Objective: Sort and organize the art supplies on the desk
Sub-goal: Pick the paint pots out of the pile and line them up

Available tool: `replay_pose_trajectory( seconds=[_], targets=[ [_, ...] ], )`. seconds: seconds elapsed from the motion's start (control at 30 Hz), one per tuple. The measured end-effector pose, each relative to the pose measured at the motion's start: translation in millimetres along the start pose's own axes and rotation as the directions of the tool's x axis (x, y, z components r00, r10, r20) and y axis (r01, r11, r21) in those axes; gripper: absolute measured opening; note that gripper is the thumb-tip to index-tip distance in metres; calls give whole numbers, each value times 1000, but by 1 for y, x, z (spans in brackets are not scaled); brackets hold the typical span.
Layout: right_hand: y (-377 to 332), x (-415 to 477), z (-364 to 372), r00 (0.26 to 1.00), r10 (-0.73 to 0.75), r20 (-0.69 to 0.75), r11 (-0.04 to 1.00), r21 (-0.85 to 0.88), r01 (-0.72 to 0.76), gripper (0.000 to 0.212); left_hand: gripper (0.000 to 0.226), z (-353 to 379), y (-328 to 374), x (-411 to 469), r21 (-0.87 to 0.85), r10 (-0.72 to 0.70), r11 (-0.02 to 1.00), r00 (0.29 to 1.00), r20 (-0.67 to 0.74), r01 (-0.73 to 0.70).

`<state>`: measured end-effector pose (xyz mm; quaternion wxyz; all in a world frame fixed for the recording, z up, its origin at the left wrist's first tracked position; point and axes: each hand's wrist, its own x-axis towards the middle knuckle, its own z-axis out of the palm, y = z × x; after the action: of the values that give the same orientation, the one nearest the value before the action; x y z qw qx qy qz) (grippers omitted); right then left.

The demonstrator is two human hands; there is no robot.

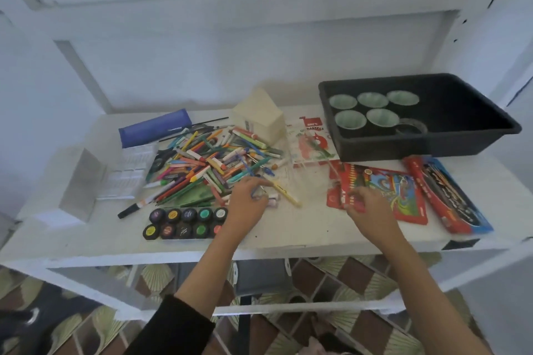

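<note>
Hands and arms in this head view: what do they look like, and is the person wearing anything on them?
No gloves: both hands are bare. Above the left hand, a black sleeve ends near the elbow, leaving the forearm bare. Above the right hand, the arm is bare as far as the picture shows. No watch, ring or bracelet shows, though the picture is blurred.

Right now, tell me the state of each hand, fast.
Left hand: fingers curled on a small item, too blurred to name.
Right hand: fingers pinching the red packet edge.
</note>
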<state>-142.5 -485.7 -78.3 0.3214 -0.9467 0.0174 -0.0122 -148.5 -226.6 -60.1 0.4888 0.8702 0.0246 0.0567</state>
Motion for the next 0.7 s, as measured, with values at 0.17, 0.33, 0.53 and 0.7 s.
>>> replay_pose_trajectory(
  seconds=[0.17,0.33,0.53,0.7],
  targets=[
    [-6,47,5,997,-48,62,998,-34,50,25,35,46,19,33,-150,-195,963,964,181,223],
    [-21,87,21,983,-96,157,994,58,88,64,40,82,38,65,-299,-319,901,947,39,316],
    [-23,112,47,949,-128,288,984,-86,159,93,46,108,48,87,-402,-450,821,893,-16,406],
    [-18,119,48,962,-169,215,982,-52,184,88,42,113,53,89,-394,-412,843,911,-33,367]
  ],
)
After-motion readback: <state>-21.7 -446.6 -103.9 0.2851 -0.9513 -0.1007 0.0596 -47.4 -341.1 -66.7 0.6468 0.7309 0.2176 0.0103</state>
